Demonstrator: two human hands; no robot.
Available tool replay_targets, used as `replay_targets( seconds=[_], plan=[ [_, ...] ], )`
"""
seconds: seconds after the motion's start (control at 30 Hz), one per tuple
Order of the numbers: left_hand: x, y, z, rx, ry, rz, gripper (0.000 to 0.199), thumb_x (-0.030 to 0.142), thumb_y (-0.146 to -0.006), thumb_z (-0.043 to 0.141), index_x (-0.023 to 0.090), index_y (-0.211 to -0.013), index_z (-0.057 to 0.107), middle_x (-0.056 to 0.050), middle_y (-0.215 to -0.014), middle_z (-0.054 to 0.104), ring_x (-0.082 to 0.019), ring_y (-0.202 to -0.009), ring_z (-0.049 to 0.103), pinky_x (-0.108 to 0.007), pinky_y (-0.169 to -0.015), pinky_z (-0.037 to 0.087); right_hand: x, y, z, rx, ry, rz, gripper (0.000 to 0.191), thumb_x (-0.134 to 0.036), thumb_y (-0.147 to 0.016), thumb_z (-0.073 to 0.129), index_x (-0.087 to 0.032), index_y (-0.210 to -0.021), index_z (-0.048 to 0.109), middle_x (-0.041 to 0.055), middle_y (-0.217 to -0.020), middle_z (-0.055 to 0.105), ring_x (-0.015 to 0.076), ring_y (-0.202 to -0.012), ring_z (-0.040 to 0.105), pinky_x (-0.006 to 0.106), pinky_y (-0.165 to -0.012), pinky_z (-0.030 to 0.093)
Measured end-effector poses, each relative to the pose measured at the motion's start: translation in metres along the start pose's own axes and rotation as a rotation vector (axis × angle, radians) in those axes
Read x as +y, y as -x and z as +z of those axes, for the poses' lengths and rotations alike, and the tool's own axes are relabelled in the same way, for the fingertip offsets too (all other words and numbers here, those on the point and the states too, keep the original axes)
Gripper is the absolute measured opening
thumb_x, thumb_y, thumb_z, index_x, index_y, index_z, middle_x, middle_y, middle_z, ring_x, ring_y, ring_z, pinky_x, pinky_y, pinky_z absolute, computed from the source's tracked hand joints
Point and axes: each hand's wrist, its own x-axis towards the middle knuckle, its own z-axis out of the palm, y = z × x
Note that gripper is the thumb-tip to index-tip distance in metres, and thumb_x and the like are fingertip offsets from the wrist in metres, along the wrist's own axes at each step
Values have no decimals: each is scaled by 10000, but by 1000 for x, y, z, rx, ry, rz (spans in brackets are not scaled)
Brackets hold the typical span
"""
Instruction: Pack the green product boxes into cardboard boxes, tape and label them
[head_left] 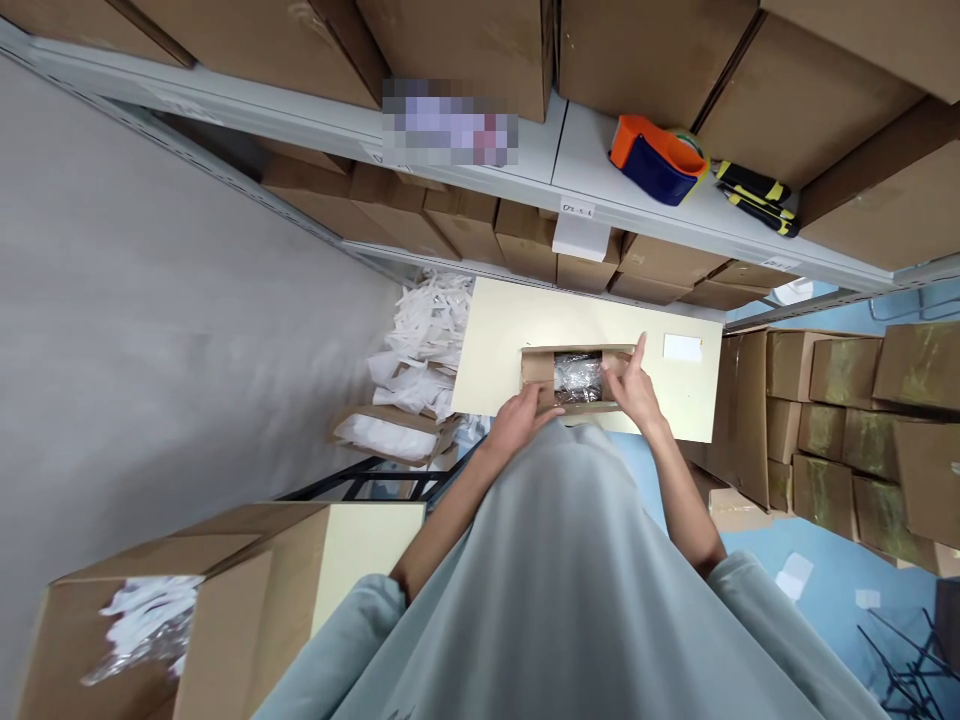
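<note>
A small cardboard box (537,370) lies with its top flaps apart on the cream tabletop (495,320) in front of me. Inside its middle sits something dark wrapped in clear, shiny plastic (578,376); what is wrapped I cannot make out. My left hand (517,420) grips the box's near left wall, its fingers along the outside and one digit over the rim. At the right end, my right hand (636,390) is spread, with its index finger stretched toward the far edge and another digit touching the inner flap.
A white card (682,347) lies right of the box. Above, a shelf (577,165) holds cartons, an orange-and-blue tape dispenser (658,160) and yellow-black cutters (757,195). Shredded paper (431,320) piles up left. Stacked cartons (847,420) stand right; an open carton (232,620) stands lower left.
</note>
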Motion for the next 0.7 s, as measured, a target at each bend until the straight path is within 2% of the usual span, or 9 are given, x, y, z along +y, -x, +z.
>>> replay_targets(
  seconds=[0.1, 0.17, 0.23, 0.3, 0.37, 0.43, 0.53, 0.6, 0.7],
  plan=[
    [-7, -14, 4, 233, 2, -43, 650, 524, -998, 820, 201, -1485, 534, -190, -1435, 709, -365, -1216, 781, -520, -1059, 646, 14, 6, -5, 43, 7, 66, 767, -643, -1147, 410, -188, -1762, 363, 214, -1372, 757, 339, -996, 802, 532, -1020, 637],
    [-11, -19, 4, 385, -9, -2, 665, 436, -959, 871, 195, -1473, 525, -220, -1517, 616, -381, -1369, 698, -541, -1155, 596, 26, 11, -9, 80, 33, 54, 672, -675, -1145, 397, -239, -1615, 603, 211, -1492, 662, 346, -1162, 775, 546, -1097, 611],
    [-15, -21, 5, 466, 0, 34, 570, 376, -948, 872, 205, -1391, 556, -222, -1546, 558, -388, -1477, 610, -560, -1230, 542, 39, 16, -8, 107, 69, 25, 646, -708, -1125, 448, -228, -1445, 739, 228, -1572, 571, 391, -1415, 658, 577, -1206, 543],
    [-20, -22, 8, 478, 49, 30, 480, 381, -957, 856, 221, -1305, 569, -209, -1514, 563, -379, -1490, 591, -558, -1235, 535, 51, 18, -1, 91, 82, 5, 622, -709, -1111, 492, -207, -1360, 762, 241, -1626, 519, 414, -1597, 489, 592, -1278, 476],
    [-26, -25, 14, 454, 123, -7, 436, 426, -985, 823, 231, -1280, 568, -204, -1502, 577, -364, -1478, 603, -539, -1218, 546, 59, 18, 12, 49, 54, 5, 583, -684, -1115, 493, -200, -1349, 718, 245, -1692, 478, 398, -1650, 425, 574, -1267, 486],
    [-31, -32, 22, 421, 205, -65, 390, 465, -1023, 767, 239, -1269, 565, -207, -1550, 574, -354, -1513, 586, -529, -1230, 531, 64, 16, 30, 35, 2, 16, 556, -661, -1118, 478, -195, -1376, 639, 256, -1767, 406, 377, -1610, 482, 533, -1191, 545],
    [-35, -48, 34, 372, 344, -173, 396, 515, -1059, 694, 246, -1300, 532, -206, -1588, 597, -348, -1519, 598, -540, -1242, 516, 69, 12, 55, 107, -86, 33, 517, -629, -1124, 424, -199, -1382, 548, 273, -1827, 313, 324, -1431, 631, 459, -1057, 598],
    [-35, -59, 37, 348, 426, -193, 498, 573, -1067, 660, 240, -1404, 506, -212, -1623, 597, -346, -1516, 610, -537, -1252, 511, 71, 9, 65, 159, -143, 28, 466, -604, -1132, 382, -218, -1341, 540, 265, -1823, 334, 285, -1335, 670, 418, -1000, 602],
    [-34, -74, 32, 329, 480, -136, 676, 667, -1076, 597, 238, -1586, 483, -193, -1721, 543, -333, -1624, 513, -503, -1343, 425, 71, 1, 68, 214, -201, 5, 415, -600, -1143, 361, -249, -1246, 555, 248, -1805, 388, 283, -1373, 646, 399, -986, 586]
  ],
)
